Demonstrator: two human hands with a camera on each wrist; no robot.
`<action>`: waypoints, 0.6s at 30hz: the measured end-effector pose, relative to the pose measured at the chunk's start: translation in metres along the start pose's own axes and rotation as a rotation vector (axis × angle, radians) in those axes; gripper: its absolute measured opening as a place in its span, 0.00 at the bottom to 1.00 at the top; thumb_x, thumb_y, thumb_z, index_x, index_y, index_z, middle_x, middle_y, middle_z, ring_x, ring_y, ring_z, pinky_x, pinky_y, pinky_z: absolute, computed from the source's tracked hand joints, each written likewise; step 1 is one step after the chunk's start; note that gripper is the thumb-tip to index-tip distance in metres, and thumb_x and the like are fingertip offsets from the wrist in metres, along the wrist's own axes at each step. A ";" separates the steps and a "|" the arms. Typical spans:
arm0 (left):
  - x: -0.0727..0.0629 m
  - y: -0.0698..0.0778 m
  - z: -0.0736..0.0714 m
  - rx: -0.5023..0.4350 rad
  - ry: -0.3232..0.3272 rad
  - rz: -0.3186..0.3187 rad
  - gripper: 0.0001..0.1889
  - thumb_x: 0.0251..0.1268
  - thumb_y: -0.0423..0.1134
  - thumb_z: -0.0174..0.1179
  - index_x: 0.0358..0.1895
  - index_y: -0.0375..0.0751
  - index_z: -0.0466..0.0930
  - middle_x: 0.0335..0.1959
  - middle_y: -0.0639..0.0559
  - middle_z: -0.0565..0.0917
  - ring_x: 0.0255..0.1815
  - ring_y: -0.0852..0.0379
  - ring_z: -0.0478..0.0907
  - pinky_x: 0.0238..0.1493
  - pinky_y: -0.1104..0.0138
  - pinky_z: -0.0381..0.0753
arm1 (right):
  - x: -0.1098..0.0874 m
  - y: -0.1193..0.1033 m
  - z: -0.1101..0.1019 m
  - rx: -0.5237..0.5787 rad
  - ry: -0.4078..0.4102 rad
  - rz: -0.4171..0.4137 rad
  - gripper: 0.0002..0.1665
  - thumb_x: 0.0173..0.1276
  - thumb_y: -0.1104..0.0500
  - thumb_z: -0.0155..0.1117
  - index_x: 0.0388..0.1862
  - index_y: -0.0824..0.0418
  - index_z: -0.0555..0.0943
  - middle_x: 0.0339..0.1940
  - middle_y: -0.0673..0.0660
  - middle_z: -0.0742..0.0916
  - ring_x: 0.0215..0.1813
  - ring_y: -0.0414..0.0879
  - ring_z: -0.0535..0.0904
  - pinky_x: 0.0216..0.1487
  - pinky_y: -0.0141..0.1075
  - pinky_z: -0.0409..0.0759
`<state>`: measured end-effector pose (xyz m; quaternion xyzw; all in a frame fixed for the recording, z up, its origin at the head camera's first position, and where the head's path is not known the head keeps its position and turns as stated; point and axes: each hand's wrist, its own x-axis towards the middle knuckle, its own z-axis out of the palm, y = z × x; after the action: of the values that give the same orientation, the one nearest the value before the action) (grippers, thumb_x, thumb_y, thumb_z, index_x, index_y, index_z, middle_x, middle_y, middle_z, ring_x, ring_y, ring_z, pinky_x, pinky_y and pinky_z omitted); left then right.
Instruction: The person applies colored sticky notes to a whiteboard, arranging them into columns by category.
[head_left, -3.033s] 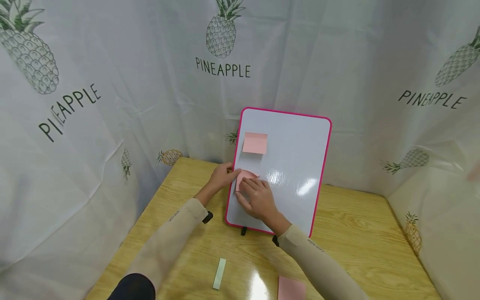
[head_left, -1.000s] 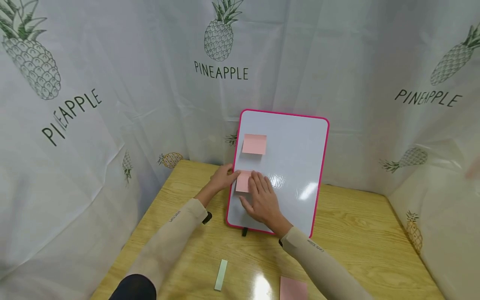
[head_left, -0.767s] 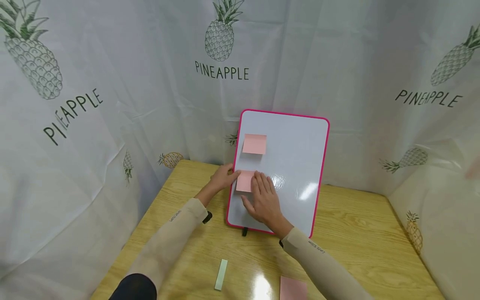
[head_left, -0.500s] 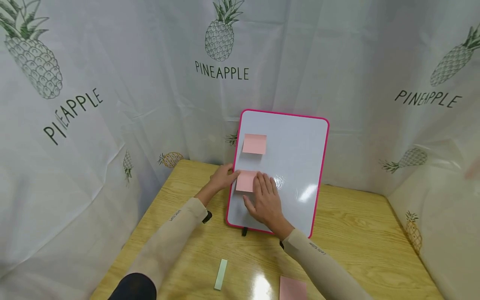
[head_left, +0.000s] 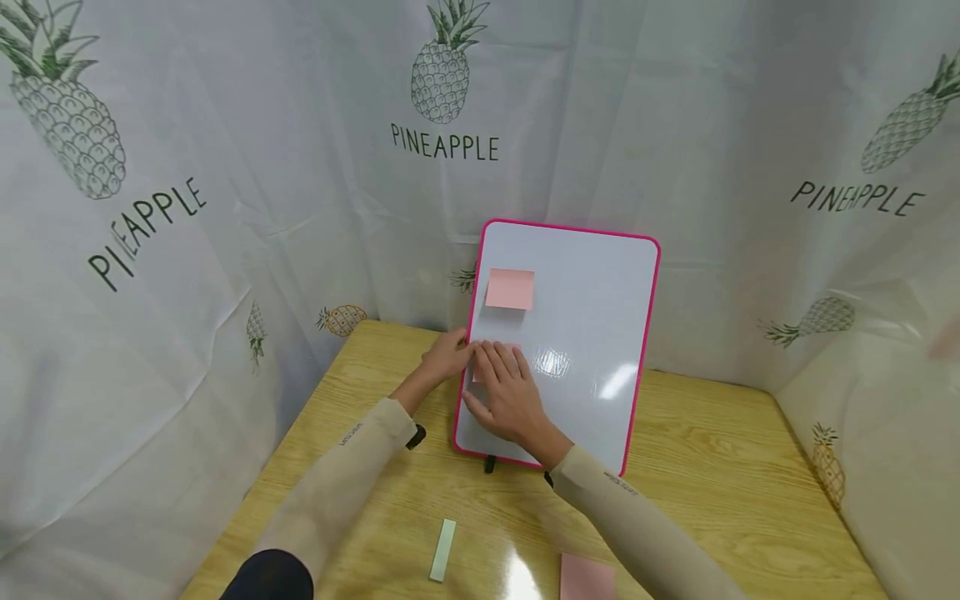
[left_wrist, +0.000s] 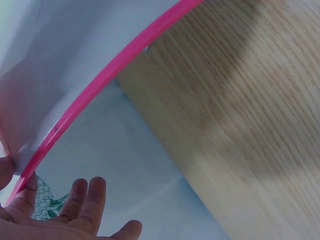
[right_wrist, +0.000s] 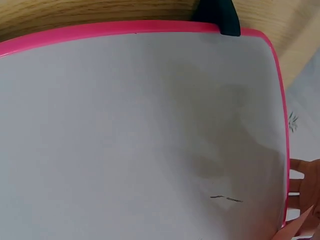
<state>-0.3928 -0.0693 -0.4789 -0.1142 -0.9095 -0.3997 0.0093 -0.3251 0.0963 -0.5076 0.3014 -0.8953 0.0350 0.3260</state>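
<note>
A whiteboard [head_left: 581, 287] with a pink rim stands tilted back on the table. My left hand [head_left: 447, 357] pinches its left edge, thumb at the front and index finger behind, as the left wrist view shows; the other fingers of that hand [left_wrist: 75, 215] stick out behind the board. With straight fingers, my right hand [head_left: 512, 402] lies over the lower pink sticky note [head_left: 477, 374], hiding most of it. Above it, another pink sticky note [head_left: 510, 288] clings to the board. In the right wrist view, a corner of the lower sticky note [right_wrist: 294, 228] shows beside the left hand.
A pad of pink sticky notes [head_left: 587, 577] lies on the wooden table [head_left: 720, 467] near the front. Left of it is a pale green strip [head_left: 442, 550]. A black stand foot [head_left: 490, 464] juts from under the board. A pineapple-print curtain [head_left: 585, 108] hangs behind.
The lower sticky note, bent up at first, came to lie flatter. My right hand slid to its right side, then back left over it. My left hand kept its place on the board's edge.
</note>
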 end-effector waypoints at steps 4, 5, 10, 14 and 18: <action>0.001 0.001 0.002 -0.015 -0.004 -0.008 0.17 0.73 0.52 0.51 0.50 0.43 0.78 0.56 0.44 0.83 0.55 0.44 0.78 0.57 0.33 0.66 | -0.002 0.002 0.001 -0.013 -0.074 0.008 0.46 0.75 0.32 0.32 0.78 0.62 0.59 0.77 0.59 0.69 0.78 0.55 0.62 0.77 0.56 0.54; 0.001 0.000 0.002 -0.019 -0.007 -0.008 0.17 0.73 0.52 0.51 0.50 0.43 0.78 0.56 0.44 0.83 0.56 0.44 0.78 0.57 0.34 0.66 | -0.003 0.003 0.001 -0.022 -0.078 0.009 0.46 0.75 0.31 0.28 0.78 0.61 0.59 0.77 0.59 0.69 0.78 0.55 0.62 0.77 0.56 0.55; 0.003 -0.004 0.001 -0.032 -0.023 0.000 0.19 0.73 0.52 0.50 0.55 0.44 0.77 0.60 0.43 0.81 0.62 0.43 0.76 0.60 0.33 0.65 | -0.007 0.005 0.000 -0.059 -0.103 0.041 0.48 0.74 0.29 0.19 0.79 0.57 0.57 0.77 0.59 0.68 0.77 0.55 0.62 0.75 0.58 0.56; 0.003 -0.006 0.002 -0.046 -0.034 0.004 0.21 0.74 0.53 0.50 0.58 0.42 0.76 0.62 0.42 0.80 0.65 0.42 0.74 0.63 0.32 0.63 | -0.012 0.008 -0.001 -0.084 -0.119 0.076 0.47 0.73 0.28 0.20 0.80 0.54 0.56 0.77 0.58 0.67 0.76 0.55 0.61 0.75 0.59 0.55; 0.003 -0.006 0.002 -0.075 -0.034 -0.006 0.22 0.74 0.53 0.50 0.60 0.42 0.75 0.62 0.41 0.79 0.65 0.42 0.74 0.64 0.35 0.64 | -0.014 0.012 0.000 -0.092 -0.103 0.089 0.48 0.73 0.28 0.20 0.80 0.55 0.55 0.76 0.59 0.68 0.76 0.56 0.61 0.75 0.59 0.53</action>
<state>-0.3968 -0.0714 -0.4839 -0.1184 -0.8943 -0.4314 -0.0117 -0.3231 0.1133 -0.5144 0.2475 -0.9241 -0.0070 0.2912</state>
